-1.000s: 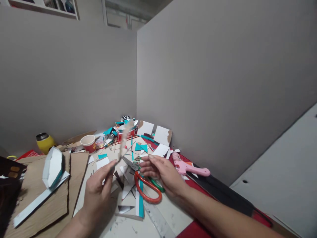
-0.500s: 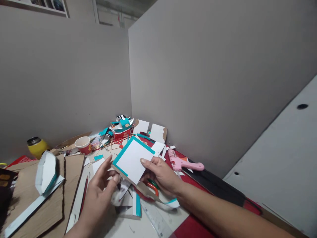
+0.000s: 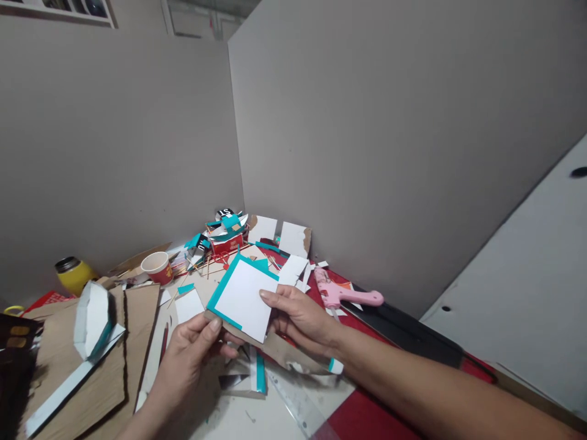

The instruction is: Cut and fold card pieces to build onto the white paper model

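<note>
Both hands hold a white card piece [image 3: 245, 299] with teal edging, tilted above the cluttered table. A strip of brown cardboard [image 3: 293, 353] runs beneath its lower edge toward the right wrist; I cannot tell whether it is joined on. My left hand [image 3: 195, 345] pinches the lower left corner, thumb on top. My right hand [image 3: 302, 315] grips the right side, its thumb flat on the white face and its other fingers partly hidden underneath. Below the hands lies a white piece with a teal strip [image 3: 260, 371].
A pink glue gun [image 3: 351, 296] lies at the right. Farther back are a paper cup [image 3: 158, 269], a yellow jar [image 3: 76, 278] and teal-and-white paper models [image 3: 227, 229]. Brown cardboard sheets [image 3: 82, 403] bear a white paper spoon shape [image 3: 94, 318]. Near the front edge is a clear ruler [image 3: 298, 409].
My left hand has closed onto the card's lower left corner, where its fingers were apart before. The card has turned slightly, and the view has shifted a little.
</note>
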Tool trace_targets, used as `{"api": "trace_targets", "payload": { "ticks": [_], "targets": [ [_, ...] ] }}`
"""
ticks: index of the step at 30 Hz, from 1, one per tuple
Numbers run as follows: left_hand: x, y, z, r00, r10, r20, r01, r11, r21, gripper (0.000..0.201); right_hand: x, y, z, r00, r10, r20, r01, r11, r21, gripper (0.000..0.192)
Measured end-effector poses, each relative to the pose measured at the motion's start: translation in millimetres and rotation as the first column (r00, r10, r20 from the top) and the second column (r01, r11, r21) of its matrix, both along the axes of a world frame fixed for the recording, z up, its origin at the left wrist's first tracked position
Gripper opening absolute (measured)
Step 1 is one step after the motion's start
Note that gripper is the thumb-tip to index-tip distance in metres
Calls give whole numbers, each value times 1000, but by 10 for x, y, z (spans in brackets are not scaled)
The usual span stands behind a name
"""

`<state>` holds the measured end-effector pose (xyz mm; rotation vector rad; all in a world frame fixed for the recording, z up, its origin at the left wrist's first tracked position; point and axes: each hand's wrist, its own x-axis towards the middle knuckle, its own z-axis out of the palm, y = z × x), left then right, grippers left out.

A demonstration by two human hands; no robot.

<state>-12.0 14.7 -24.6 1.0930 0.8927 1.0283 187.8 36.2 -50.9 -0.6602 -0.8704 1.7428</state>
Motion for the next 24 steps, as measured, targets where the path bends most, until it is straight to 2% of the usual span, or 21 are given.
{"api": "trace_targets", "payload": {
  "ticks": [4,7,10,13,17,20,24],
  "targets": [
    [-12,-17,36,999,31,-34,-30,999,26,26,-17,-10,-34,991,79,-105,-81,997,-13,26],
    [-2,-24,-16,999,8,-44,-7,1000,30,26,-50,-33,-74,970,155,-187,-161,987,-16,24],
    [47,-51,-96,1000,-17,-1,17,1000,-20,24,-94,-69,-85,936,249,-249,-268,963,-44,24],
    [101,-99,-112,999,-18,47,22,996,-81,23,-119,-96,-70,916,300,-266,-327,943,-64,28],
    [134,-154,-37,995,5,95,3,996,-89,24,-81,-103,-65,959,227,-170,-235,972,-29,21],
    [144,-156,-12,993,-28,119,37,997,-71,29,-36,-75,-85,984,168,-60,-170,985,-29,17],
    [160,-147,-23,996,-90,13,90,993,-73,30,-35,-49,-109,987,151,-47,-154,986,-62,21]
  ]
}}
